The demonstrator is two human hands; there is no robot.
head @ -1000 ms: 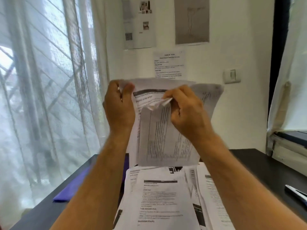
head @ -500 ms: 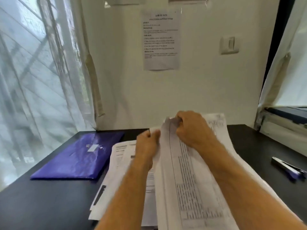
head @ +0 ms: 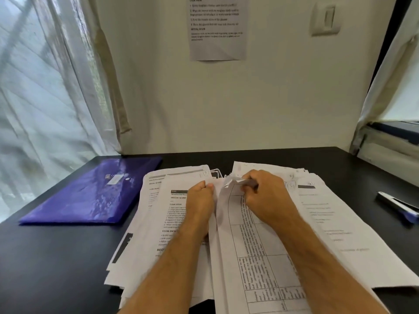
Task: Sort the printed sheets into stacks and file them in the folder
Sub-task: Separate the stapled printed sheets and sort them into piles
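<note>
Both hands work at the far edge of a loose heap of printed sheets (head: 335, 225) spread across the middle of the dark worktop (head: 45, 257). The left hand (head: 200, 198) has its fingers (head: 209, 185) curled together, pinching the top edge of a sheet near the centre of the heap. The right hand (head: 265, 196) is just beside it, fingers bent and clamped on the crumpled top corner of a sheet printed with a table (head: 251, 245) (the one with long ruled columns running toward the camera); that corner is lifted and creased, while the rest of the sheet lies over the heap between the two forearms. To the left of the hands, sheets with bold headings fan out toward the worktop's left side, and more pages spread to the right under the right forearm. The purple folder (head: 90, 196) lies flat and closed on the worktop, left of the heap and just beside its far-left corner. A white and blue pen-like item (head: 396, 206) lies near the worktop's right edge, apart from the paper. On the wall behind hang a printed notice (head: 217, 28) and a light switch (head: 326, 19); sheer curtains (head: 45, 87) cover the window at left.
</note>
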